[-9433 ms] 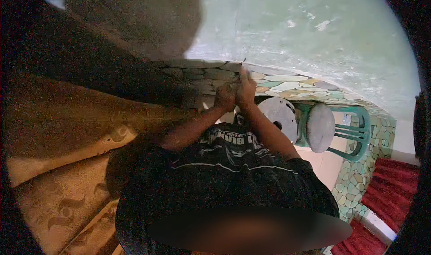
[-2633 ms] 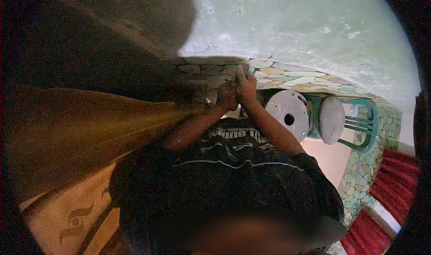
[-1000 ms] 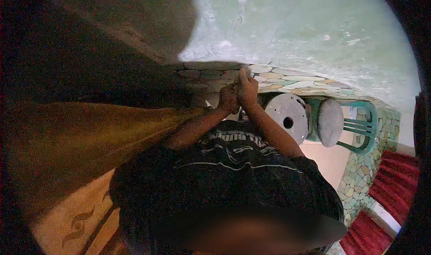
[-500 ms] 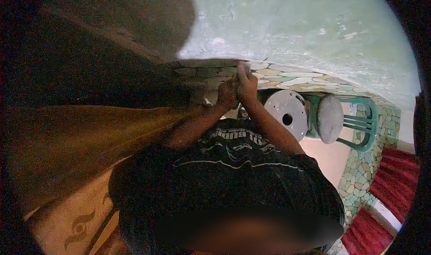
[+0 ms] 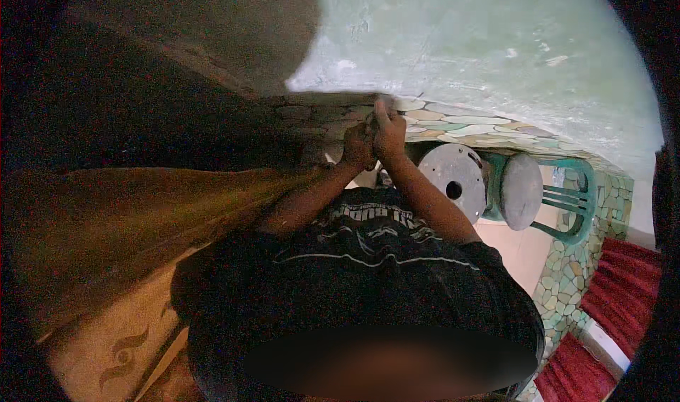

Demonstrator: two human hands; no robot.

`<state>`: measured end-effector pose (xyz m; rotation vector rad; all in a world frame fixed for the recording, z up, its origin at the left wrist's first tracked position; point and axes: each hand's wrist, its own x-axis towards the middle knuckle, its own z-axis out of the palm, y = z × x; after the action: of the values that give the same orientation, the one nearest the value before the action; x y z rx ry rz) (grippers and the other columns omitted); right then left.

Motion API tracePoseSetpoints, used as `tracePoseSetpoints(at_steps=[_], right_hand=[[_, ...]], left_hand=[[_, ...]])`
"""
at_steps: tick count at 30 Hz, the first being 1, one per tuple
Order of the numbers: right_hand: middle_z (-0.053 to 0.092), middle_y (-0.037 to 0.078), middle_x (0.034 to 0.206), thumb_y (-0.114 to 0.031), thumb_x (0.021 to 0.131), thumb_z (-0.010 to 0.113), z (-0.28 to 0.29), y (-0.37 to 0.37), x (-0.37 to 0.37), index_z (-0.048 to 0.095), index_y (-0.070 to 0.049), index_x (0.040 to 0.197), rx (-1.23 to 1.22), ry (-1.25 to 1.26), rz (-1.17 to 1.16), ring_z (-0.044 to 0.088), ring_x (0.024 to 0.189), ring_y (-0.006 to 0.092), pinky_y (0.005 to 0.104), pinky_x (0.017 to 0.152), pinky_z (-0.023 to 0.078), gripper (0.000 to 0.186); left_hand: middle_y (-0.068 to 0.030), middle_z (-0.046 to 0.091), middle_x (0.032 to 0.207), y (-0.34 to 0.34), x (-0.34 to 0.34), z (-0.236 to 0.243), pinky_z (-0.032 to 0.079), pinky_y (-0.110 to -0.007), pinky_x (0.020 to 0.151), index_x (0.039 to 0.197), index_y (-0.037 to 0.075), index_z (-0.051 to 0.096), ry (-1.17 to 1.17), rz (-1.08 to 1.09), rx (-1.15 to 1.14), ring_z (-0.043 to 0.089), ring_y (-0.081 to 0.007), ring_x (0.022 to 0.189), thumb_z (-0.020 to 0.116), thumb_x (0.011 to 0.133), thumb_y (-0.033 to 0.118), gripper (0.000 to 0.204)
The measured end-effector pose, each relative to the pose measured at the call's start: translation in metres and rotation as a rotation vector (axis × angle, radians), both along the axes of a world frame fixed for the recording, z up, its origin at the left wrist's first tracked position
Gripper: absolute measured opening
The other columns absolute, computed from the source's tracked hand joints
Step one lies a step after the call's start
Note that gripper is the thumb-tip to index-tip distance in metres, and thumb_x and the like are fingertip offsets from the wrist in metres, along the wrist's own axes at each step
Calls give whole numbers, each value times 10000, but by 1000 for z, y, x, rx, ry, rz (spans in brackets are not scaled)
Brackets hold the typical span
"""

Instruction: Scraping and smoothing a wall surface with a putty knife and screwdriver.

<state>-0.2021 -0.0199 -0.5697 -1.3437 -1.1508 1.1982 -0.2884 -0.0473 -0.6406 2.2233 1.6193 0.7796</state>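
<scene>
My two hands meet in front of me, close to the stone-patterned lower part of the wall (image 5: 460,122). My left hand (image 5: 357,147) is curled closed on the left, in shadow. Pressed against its right side, my right hand (image 5: 389,137) is closed too, with one digit stretched up toward the wall. Something small and dark seems to lie between the hands, but it is too dim to name. Both forearms reach up past my dark printed shirt (image 5: 368,274).
Right of my hands stands a round grey disc (image 5: 451,181) with a dark hole. Beside it are a round grey seat-like top (image 5: 521,191) and a green plastic chair (image 5: 577,196). Red curtains (image 5: 627,289) hang at far right, a brown cloth (image 5: 156,225) at left.
The hands stay together in nearly the same place and pose. The view has shifted very slightly.
</scene>
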Motion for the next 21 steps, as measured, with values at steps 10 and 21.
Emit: tracePoseSetpoints(at_steps=[10, 21], right_hand=[[503, 29, 579, -387, 855, 559, 4, 3, 2, 556, 2, 683, -113, 197, -27, 459, 564, 118, 298, 527, 367, 425], [619, 101, 814, -331, 861, 554, -8, 10, 3, 601, 20, 916, -77, 101, -41, 538, 743, 180, 330, 676, 429, 359]], left_hand=[[-113, 612, 898, 2, 2, 2, 460, -382, 672, 1012, 74, 558, -191, -29, -78, 583, -272, 784, 540, 836, 292, 281], [-148, 603, 948, 7, 5, -11, 466, -392, 706, 1137, 54, 504, -187, 18, 174, 583, -309, 755, 623, 725, 273, 482]])
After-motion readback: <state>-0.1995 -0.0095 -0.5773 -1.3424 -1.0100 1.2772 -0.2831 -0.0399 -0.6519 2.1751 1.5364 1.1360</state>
